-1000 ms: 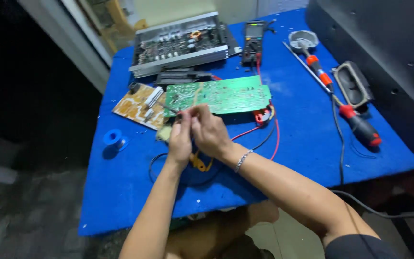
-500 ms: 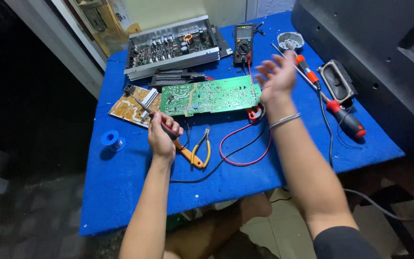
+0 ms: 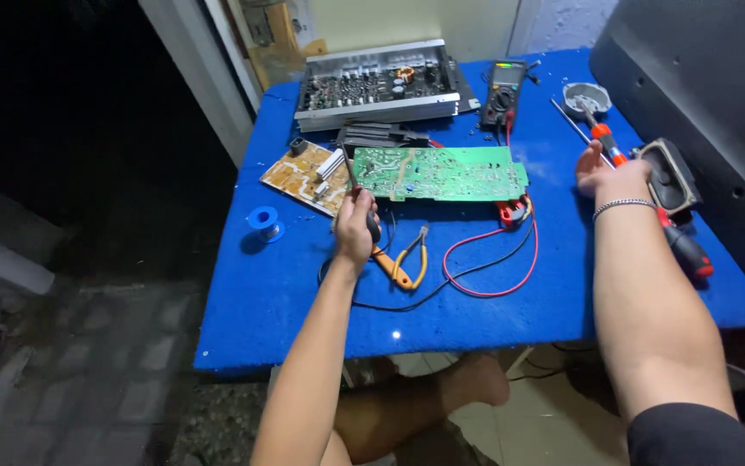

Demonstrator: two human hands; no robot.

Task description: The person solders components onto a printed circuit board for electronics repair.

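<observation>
I see a silver amplifier chassis at upper centre, a multimeter to its right, a solder spool at left, orange-handled pliers mid-frame, and red and black leads looping across the blue worktop.

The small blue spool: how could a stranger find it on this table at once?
Start at the blue table and go to its left edge. The small blue spool stands there alone, just below the tan circuit board. It is the only round, ring-shaped thing on that side.
</observation>
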